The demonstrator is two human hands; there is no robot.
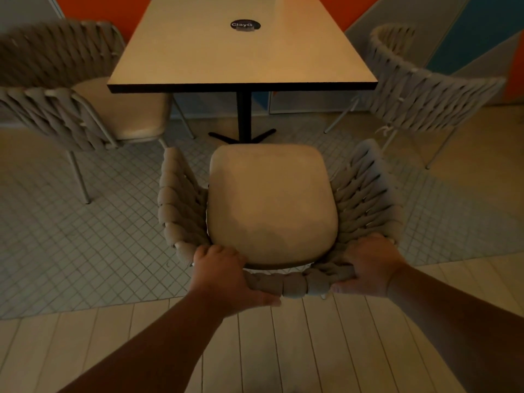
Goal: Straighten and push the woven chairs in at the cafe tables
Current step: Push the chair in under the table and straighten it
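While arms reach forward, both hands [224, 276] clasp chair back [295, 283].

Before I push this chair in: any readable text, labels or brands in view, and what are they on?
"ClayG": white lettering on a round black sticker on the table; its right end is blurred, so more letters may follow.
No other text shows on the chairs, walls or floor.

The scene is dim, with a warm yellowish cast. The brightest patch is a soft sheen on the desk [243, 52] at top centre. The forearms at the bottom fall into deep shadow. The chairs at upper left [56, 89] and upper right [419, 89] are smeared with blur, and wide-angle distortion bends the floor [71, 251] lines toward the edges.
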